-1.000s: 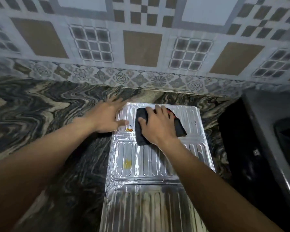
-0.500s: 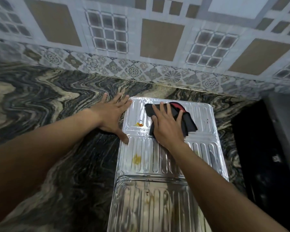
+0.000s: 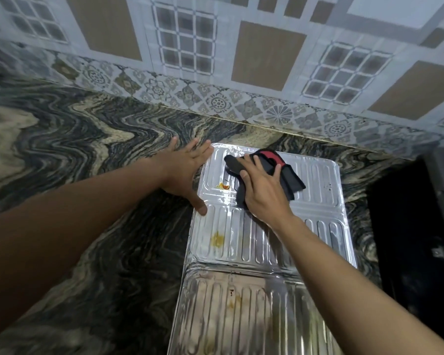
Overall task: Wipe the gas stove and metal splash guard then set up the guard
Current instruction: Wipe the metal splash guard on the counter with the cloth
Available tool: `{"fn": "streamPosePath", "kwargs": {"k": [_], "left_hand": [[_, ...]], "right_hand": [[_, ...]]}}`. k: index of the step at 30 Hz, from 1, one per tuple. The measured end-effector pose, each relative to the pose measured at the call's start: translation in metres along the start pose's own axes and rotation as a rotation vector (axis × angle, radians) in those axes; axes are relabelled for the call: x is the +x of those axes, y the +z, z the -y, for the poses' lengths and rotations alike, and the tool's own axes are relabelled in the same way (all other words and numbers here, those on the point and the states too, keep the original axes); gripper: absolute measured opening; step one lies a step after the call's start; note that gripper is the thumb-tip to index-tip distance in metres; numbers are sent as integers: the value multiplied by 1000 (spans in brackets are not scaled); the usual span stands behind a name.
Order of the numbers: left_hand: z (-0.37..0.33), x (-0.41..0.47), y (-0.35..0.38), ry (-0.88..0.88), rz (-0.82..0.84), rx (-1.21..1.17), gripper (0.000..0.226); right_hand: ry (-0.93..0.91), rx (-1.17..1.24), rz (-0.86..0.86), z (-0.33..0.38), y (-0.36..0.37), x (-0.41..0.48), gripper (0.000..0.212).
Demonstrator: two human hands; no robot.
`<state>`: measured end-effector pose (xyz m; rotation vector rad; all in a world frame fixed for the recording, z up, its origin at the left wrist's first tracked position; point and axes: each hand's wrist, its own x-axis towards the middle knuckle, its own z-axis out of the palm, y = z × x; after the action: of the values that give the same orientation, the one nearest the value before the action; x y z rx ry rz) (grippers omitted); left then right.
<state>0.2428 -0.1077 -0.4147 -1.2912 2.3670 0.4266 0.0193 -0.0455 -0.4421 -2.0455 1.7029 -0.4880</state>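
Splash guard (image 3: 267, 239) lies flat on the tabletop (image 3: 75, 155) near the back edge. Right hand (image 3: 264, 190) presses the dark cloth (image 3: 290, 175) onto it, fingers spread; left hand (image 3: 185, 172) flat, steadying its left edge.

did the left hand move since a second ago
Yes: the left hand slid leftward; its thumb, earlier beside the orange stain, now rests on the left edge of the splash guard, nearer the person.

silver ribbed splash guard (image 3: 315, 221), black-red cloth (image 3: 291, 179), swirled grey-beige counter (image 3: 87, 149)
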Motion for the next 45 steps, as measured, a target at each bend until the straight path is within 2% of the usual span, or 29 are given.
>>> {"fn": "streamPosePath", "kwargs": {"k": [2, 9, 14, 26, 30, 33, 35, 38, 45], "left_hand": [[1, 0, 1, 4, 0, -9, 161], [2, 1, 4, 17, -16, -11, 161], [3, 1, 4, 21, -11, -9, 162], [-1, 0, 0, -9, 13, -4, 164], [-9, -1, -9, -47, 58, 18, 166], [-19, 0, -13, -73, 67, 46, 165], [-21, -1, -11, -68, 55, 5, 161], [-21, -4, -8, -70, 66, -32, 157], [-26, -3, -15, -87, 128, 18, 160]], "right_hand": [[-39, -20, 14, 3, -1, -19, 45], [-257, -344, 112, 20, 18, -34, 46], [-297, -415, 167, 20, 21, -24, 50], [-24, -324, 72, 15, 16, 27, 56], [-16, -158, 95, 14, 1, 30, 45], [-64, -392, 58, 3, 0, 26, 47], [14, -498, 27, -2, 2, 23, 58], [152, -392, 41, -3, 11, 19, 58], [104, -385, 48, -22, 3, 13, 58]]}}
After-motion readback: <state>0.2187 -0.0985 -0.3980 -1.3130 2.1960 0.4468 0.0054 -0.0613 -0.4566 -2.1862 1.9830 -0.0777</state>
